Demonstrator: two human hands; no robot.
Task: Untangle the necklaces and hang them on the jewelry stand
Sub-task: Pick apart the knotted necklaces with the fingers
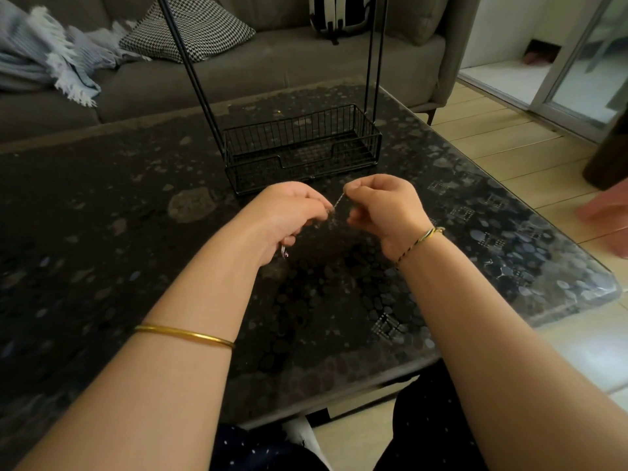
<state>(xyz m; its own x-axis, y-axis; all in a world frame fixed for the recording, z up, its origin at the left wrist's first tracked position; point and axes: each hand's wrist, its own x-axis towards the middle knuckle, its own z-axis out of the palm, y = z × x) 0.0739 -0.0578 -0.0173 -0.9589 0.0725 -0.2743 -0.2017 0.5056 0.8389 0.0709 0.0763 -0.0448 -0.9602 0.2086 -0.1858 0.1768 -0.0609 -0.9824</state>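
Observation:
Thin silver necklaces [338,201] are stretched in a short twisted length between my two hands, just above the dark table. My left hand [289,215] pinches one end, and a loose bit of chain with a small pendant [284,252] hangs below its curled fingers. My right hand [384,205] pinches the other end between thumb and forefinger. More fine chain dangles blurred between the hands. The black wire jewelry stand [302,147], a basket base with tall thin rods [190,69] rising out of view, sits just beyond my hands.
The dark speckled table [136,215] has a glass top with a rounded right corner [608,287]. A grey sofa [272,62] with a patterned cushion, a blue throw and a striped bag runs behind. Another person's hand [608,212] shows blurred at the right edge.

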